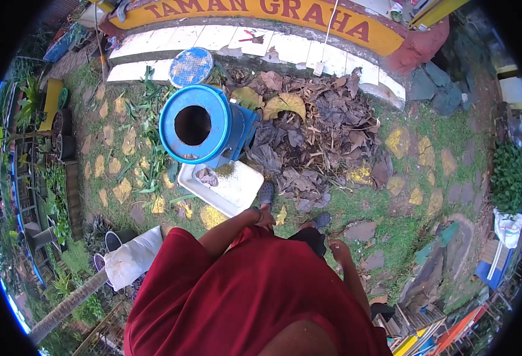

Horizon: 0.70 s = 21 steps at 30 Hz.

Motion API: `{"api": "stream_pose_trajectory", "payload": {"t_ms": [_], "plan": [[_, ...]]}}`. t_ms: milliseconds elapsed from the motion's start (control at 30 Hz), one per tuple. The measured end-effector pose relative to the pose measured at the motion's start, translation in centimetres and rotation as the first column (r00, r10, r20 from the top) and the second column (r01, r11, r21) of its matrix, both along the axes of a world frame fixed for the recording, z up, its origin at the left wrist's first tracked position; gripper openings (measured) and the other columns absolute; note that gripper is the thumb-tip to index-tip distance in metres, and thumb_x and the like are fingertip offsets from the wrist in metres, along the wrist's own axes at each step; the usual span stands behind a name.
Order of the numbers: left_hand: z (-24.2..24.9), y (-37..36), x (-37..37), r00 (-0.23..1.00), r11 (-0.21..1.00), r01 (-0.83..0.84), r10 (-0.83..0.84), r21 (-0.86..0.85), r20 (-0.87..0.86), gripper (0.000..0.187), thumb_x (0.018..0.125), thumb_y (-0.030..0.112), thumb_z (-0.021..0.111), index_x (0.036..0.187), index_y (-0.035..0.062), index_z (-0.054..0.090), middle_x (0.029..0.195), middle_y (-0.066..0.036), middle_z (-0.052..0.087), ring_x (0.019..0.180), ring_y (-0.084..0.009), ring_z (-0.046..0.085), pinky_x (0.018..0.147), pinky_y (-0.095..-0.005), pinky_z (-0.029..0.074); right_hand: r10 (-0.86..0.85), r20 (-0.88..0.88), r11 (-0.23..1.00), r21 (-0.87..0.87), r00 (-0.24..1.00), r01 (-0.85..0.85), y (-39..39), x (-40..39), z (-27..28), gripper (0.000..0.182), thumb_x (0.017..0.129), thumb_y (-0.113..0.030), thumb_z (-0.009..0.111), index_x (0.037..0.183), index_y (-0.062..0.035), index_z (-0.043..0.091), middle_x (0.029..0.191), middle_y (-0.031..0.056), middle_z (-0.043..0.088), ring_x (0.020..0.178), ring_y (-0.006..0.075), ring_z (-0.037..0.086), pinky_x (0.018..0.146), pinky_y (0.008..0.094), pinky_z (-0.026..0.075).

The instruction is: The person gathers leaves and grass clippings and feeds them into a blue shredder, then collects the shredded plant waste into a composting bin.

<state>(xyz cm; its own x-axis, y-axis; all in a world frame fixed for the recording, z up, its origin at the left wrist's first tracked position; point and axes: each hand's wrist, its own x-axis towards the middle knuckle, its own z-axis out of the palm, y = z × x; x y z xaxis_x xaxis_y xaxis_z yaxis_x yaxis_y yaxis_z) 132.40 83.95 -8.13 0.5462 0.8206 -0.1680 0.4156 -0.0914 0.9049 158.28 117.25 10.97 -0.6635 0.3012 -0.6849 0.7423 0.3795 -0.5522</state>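
Note:
At the front of my red shirt (243,285), my left hand (264,218) is near the hem; its fingers are too small and partly hidden to read. My right hand (339,251) hangs by my side, fingers loosely bent and partly apart, with nothing visible in it. Ahead stands a blue drum-like container (213,113) with a dark round hole in its top. Below it, close to my left foot, a white tray (237,196) holds some greenish shredded bits. A pile of dry brown leaves (320,130) lies to the right of the drum.
A round blue lid-like disc (191,66) is behind the drum, before a white tiled ledge (213,37). On the ledge lies a red-handled tool (251,37). Long cut green leaves (148,136) cover grass at left. A white sack (135,256) is near my left side.

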Motion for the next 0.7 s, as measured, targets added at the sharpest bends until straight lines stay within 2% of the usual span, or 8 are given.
{"api": "stream_pose_trajectory", "payload": {"t_ms": [33,133,200,233,267,533,600,700], "plan": [[6.1,-3.0,-2.4,0.771,0.597,-0.490,0.637,-0.635,0.003,0.039,0.084,0.036,0.059,0.109,0.0061,0.064,0.112,-0.012,0.067,0.083,-0.0324,0.067,0.076,-0.0407,0.052,0.075,-0.013,0.997,0.011,0.997,-0.075,-1.3,-0.2,-0.5,0.025,0.090,-0.024,0.065,0.104,-0.0036,0.065,0.086,0.0089,0.067,0.078,0.0159,0.064,0.072,0.0315,0.050],[3.8,-11.1,-6.5,0.688,0.695,-0.680,0.494,-0.234,-0.531,0.019,0.068,0.014,0.059,0.077,0.0066,0.075,0.082,-0.017,0.070,0.079,-0.0290,0.069,0.071,-0.0418,0.054,0.040,-0.100,0.992,-0.114,0.994,-0.051,-5.7,-2.7,0.7,0.030,0.091,-0.025,0.064,0.111,-0.0029,0.065,0.094,0.0116,0.069,0.088,0.0189,0.066,0.080,0.0319,0.051],[4.5,-15.9,-7.6,0.485,0.311,-0.874,0.545,-0.373,-0.684,0.010,0.045,0.013,0.067,0.046,0.0114,0.058,0.046,-0.005,0.052,0.041,-0.0211,0.048,0.040,-0.0392,0.038,0.115,-0.074,0.983,-0.136,0.991,-0.124,-7.3,-4.5,2.6,0.033,0.091,-0.026,0.064,0.115,-0.0023,0.064,0.097,0.0130,0.069,0.092,0.0202,0.066,0.083,0.0323,0.051],[4.5,-18.2,-7.5,0.412,0.283,-0.911,0.592,-0.301,-0.692,0.013,0.046,0.016,0.067,0.046,0.0116,0.055,0.046,-0.005,0.051,0.041,-0.0205,0.048,0.039,-0.0366,0.037,0.164,-0.046,0.971,-0.166,0.985,-0.169,-7.5,-5.5,3.5,0.036,0.091,-0.026,0.063,0.118,-0.0017,0.063,0.101,0.0144,0.070,0.096,0.0215,0.066,0.086,0.0326,0.050],[4.6,-19.6,-7.8,0.475,0.164,-0.868,0.547,-0.469,-0.689,0.034,0.058,0.011,0.055,0.085,0.0082,0.075,0.096,-0.018,0.071,0.095,-0.0323,0.069,0.077,-0.0407,0.055,0.218,-0.046,0.960,-0.168,0.975,-0.223,-7.3,-6.1,4.3,0.036,0.091,-0.026,0.063,0.118,-0.0017,0.063,0.101,0.0144,0.070,0.096,0.0215,0.066,0.086,0.0326,0.050],[10.2,-20.0,5.3,0.354,0.074,-0.922,0.563,-0.380,-0.747,0.037,0.078,0.024,0.048,0.094,0.0027,0.074,0.102,-0.020,0.070,0.096,-0.0304,0.069,0.083,-0.0408,0.053,0.381,-0.036,0.924,0.053,0.924,-0.379,2.3,-2.8,1.8,0.034,0.088,-0.025,0.067,0.112,-0.0009,0.066,0.098,0.0130,0.069,0.088,0.0200,0.066,0.081,0.0342,0.051],[12.0,-17.5,12.7,0.123,-0.198,-0.912,0.702,-0.358,-0.701,0.036,0.082,0.029,0.052,0.094,0.0021,0.073,0.097,-0.021,0.070,0.092,-0.0347,0.068,0.081,-0.0433,0.052,0.440,-0.049,0.891,0.149,0.897,-0.429,5.1,-0.8,1.3,0.031,0.086,-0.025,0.069,0.105,-0.0003,0.068,0.099,0.0140,0.070,0.089,0.0238,0.067,0.081,0.0351,0.051],[1.8,-10.8,22.9,0.147,-0.206,-0.863,0.771,-0.462,-0.619,0.043,0.084,0.040,0.056,0.103,0.0034,0.070,0.106,-0.022,0.068,0.102,-0.0348,0.065,0.086,-0.0437,0.050,0.377,0.025,0.921,0.094,0.926,-0.378,7.1,2.8,-0.2,0.031,0.085,-0.027,0.069,0.101,-0.0002,0.069,0.099,0.0154,0.070,0.092,0.0275,0.067,0.082,0.0353,0.051]]}}
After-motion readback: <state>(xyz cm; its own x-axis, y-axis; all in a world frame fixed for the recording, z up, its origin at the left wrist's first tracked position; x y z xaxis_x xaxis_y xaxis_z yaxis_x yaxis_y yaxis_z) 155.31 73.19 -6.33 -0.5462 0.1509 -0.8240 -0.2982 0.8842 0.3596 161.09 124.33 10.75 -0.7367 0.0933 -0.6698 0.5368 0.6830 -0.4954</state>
